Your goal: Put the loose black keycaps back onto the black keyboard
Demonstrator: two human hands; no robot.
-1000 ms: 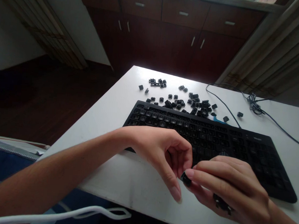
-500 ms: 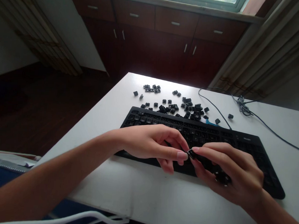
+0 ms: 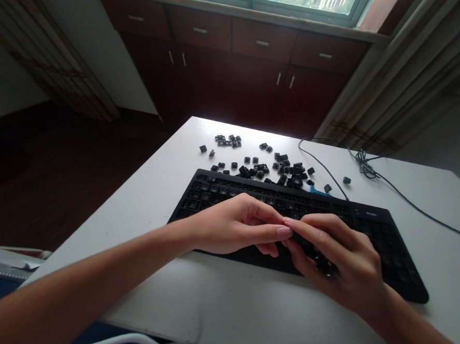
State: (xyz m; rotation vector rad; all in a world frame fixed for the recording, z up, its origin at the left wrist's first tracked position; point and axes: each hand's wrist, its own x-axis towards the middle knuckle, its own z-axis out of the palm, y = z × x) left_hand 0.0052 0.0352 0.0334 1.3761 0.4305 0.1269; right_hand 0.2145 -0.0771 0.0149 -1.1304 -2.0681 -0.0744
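Above the front middle of a black keyboard (image 3: 404,255), the fingertips of both my hands meet. My left hand (image 3: 238,227) is closed in a pinch, thumb against index finger, on a small black keycap that is now almost wholly covered by the fingers. My right hand (image 3: 345,262) reaches in from the right, its thumb and index fingertips closed at the same keycap. Small dark pieces with pale specks show inside the curl of the right hand; they look like more keycaps. Several key positions on the keyboard have no cap on them.
Loose black keycaps (image 3: 292,170) lie scattered behind the keyboard on the white table (image 3: 151,188). A blue-handled brush (image 3: 316,190) rests at the keyboard's back edge. The cable (image 3: 366,165) lies bundled at the back right. A white curved bar (image 3: 126,340) stands at the table's front.
The view has shifted slightly. My right fingertips have closed in against the left ones, and the keycap that showed between them is now mostly covered.
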